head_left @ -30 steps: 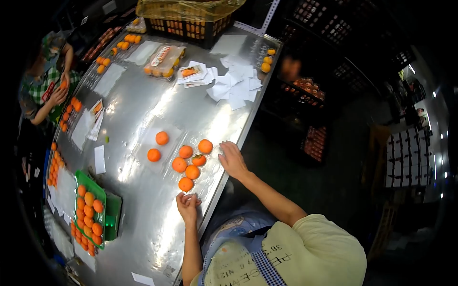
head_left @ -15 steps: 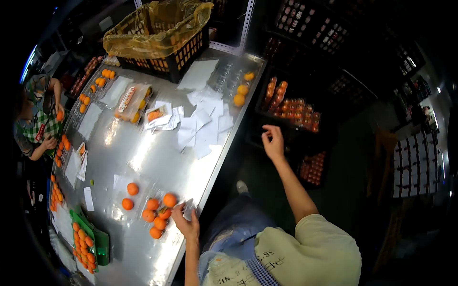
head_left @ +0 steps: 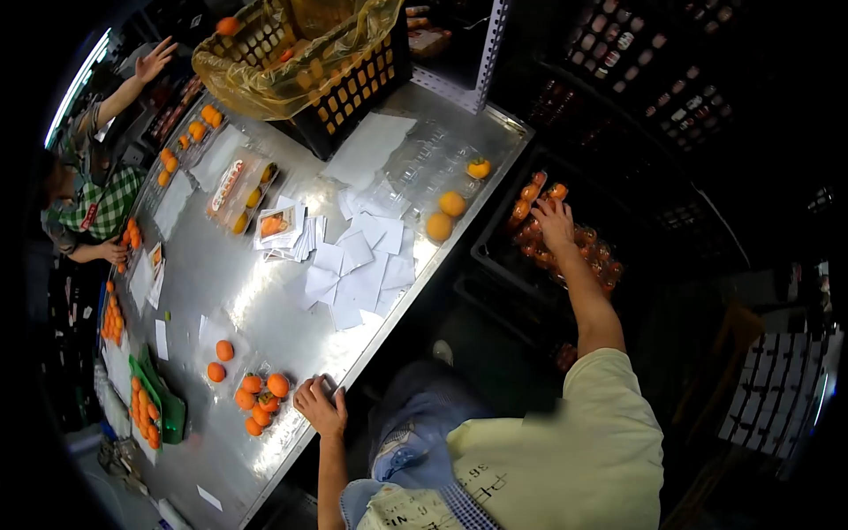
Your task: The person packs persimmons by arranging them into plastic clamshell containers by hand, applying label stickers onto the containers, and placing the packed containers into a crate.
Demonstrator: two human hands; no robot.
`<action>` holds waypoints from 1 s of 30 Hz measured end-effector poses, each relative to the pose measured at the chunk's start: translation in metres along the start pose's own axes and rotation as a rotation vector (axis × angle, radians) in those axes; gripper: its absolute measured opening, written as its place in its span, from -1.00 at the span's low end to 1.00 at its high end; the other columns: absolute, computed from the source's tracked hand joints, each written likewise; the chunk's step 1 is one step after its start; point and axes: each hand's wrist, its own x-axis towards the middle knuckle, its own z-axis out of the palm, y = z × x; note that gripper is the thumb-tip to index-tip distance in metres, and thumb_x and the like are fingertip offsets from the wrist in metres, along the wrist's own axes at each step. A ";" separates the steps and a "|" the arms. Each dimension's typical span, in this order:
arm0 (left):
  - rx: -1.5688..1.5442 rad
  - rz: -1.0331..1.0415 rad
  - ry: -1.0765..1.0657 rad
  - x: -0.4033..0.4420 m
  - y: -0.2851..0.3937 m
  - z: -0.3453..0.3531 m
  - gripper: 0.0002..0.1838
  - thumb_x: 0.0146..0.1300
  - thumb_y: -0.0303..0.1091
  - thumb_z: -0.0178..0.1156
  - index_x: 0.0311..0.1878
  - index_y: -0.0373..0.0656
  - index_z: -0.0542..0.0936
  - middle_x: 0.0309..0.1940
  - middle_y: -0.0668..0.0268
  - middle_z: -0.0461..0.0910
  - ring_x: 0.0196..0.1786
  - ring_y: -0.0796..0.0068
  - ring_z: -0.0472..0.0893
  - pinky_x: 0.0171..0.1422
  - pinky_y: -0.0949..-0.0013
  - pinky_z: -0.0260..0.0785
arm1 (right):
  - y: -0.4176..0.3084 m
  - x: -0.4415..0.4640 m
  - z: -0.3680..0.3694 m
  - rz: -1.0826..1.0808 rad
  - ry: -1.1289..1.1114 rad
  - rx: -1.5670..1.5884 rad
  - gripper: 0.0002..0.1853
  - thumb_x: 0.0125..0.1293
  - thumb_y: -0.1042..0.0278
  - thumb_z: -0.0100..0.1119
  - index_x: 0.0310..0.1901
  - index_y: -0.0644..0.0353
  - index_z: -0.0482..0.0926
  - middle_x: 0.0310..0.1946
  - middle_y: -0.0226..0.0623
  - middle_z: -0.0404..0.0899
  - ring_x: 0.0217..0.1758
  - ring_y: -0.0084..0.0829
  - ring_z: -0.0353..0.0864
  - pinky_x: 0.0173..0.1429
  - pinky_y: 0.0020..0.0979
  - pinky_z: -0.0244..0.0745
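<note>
My left hand [head_left: 320, 405] rests at the near edge of the steel table [head_left: 225, 291], its fingers apart and holding nothing. Just left of it lies a cluster of orange persimmons [head_left: 262, 400] in a clear plastic tray, with two loose persimmons [head_left: 220, 360] beyond. On the right, my right hand [head_left: 554, 223] reaches down over a black crate [head_left: 488, 252] of packed reddish-orange fruit [head_left: 594, 252]. Its fingers are spread and touch or hover at the fruit at the crate's far end; contact is hard to make out.
A yellow-lined black basket [head_left: 353, 102] stands at the table's far end, an orange persimmon [head_left: 228, 26] above its rim. White paper slips [head_left: 358, 274], clear trays [head_left: 428, 168] and a labelled fruit pack [head_left: 238, 194] lie about. Across the table is a co-worker with one raised hand [head_left: 157, 58].
My right hand has moved forward from beside the table to the fruit crate. My left hand stays by the persimmon tray. The co-worker has raised an arm, and a persimmon now shows above the basket.
</note>
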 end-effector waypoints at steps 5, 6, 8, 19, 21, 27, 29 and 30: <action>-0.031 0.005 0.007 -0.003 -0.002 0.005 -0.55 0.10 -0.08 0.21 -0.01 -0.16 0.52 -0.03 0.08 0.44 0.12 0.03 0.38 0.33 -0.07 0.06 | 0.041 0.023 0.023 -0.452 0.023 -0.126 -0.61 0.03 0.24 0.21 -0.04 0.03 0.57 0.08 -0.39 0.55 0.31 -0.29 0.35 0.44 -0.13 0.15; -0.040 -0.022 0.034 -0.002 0.001 0.004 -0.55 0.05 -0.11 0.25 -0.02 -0.15 0.53 -0.04 0.08 0.45 0.13 0.04 0.38 0.33 -0.08 0.07 | 0.038 0.021 0.006 -0.499 0.009 -0.065 -0.56 0.01 0.19 0.24 -0.01 0.06 0.56 0.04 -0.31 0.57 0.24 -0.28 0.42 0.42 -0.16 0.18; -0.195 -0.155 0.028 0.030 0.037 -0.060 -0.56 0.01 -0.10 0.29 -0.06 -0.12 0.55 -0.04 0.13 0.45 0.12 0.11 0.41 0.32 -0.06 0.08 | 0.031 0.015 -0.020 -0.543 -0.098 0.007 -0.56 -0.06 0.16 0.31 -0.07 0.07 0.58 -0.01 -0.29 0.57 0.19 -0.22 0.44 0.39 -0.12 0.20; -0.111 -0.130 0.240 0.006 0.015 -0.015 -0.58 0.06 -0.03 0.29 -0.12 -0.12 0.53 -0.06 0.18 0.45 0.14 0.16 0.39 0.30 0.02 0.13 | 0.016 -0.053 -0.163 0.163 0.005 0.318 -0.42 -0.13 0.12 0.45 -0.04 0.24 0.60 -0.15 -0.05 0.63 -0.01 0.05 0.57 0.07 -0.12 0.48; -0.154 -0.133 0.270 0.002 0.014 -0.015 -0.59 0.08 -0.04 0.30 -0.14 -0.14 0.52 -0.03 0.16 0.43 0.16 0.13 0.37 0.32 0.05 0.13 | 0.009 -0.075 -0.192 0.149 0.129 0.484 -0.42 -0.04 0.23 0.45 0.04 0.31 0.53 -0.09 -0.03 0.62 0.00 -0.13 0.61 0.12 -0.23 0.47; -0.569 -0.173 0.370 -0.013 0.018 -0.082 -0.55 0.03 -0.19 0.37 -0.02 -0.12 0.50 -0.01 0.14 0.42 0.12 0.07 0.39 0.22 0.10 0.25 | -0.091 -0.141 -0.312 0.094 0.362 0.693 -0.49 0.15 0.45 0.35 0.13 0.39 0.43 -0.07 -0.15 0.56 -0.02 -0.36 0.54 0.12 -0.34 0.44; -0.785 -0.233 0.329 -0.029 0.022 -0.091 -0.48 0.09 -0.16 0.36 0.07 -0.16 0.45 -0.03 0.12 0.42 0.05 0.06 0.43 0.17 0.13 0.32 | -0.131 -0.162 -0.337 -0.040 0.401 0.872 -0.55 0.19 0.53 0.28 0.12 0.43 0.43 -0.01 -0.15 0.53 0.05 -0.35 0.51 0.18 -0.33 0.40; -0.907 -0.260 0.291 -0.040 0.014 -0.096 -0.46 0.11 -0.14 0.35 0.09 -0.17 0.43 -0.03 0.11 0.42 0.02 0.07 0.46 0.14 0.15 0.36 | -0.165 -0.178 -0.339 -0.038 0.421 0.978 -0.54 0.19 0.51 0.29 0.11 0.45 0.43 0.02 -0.13 0.52 0.08 -0.32 0.51 0.20 -0.31 0.41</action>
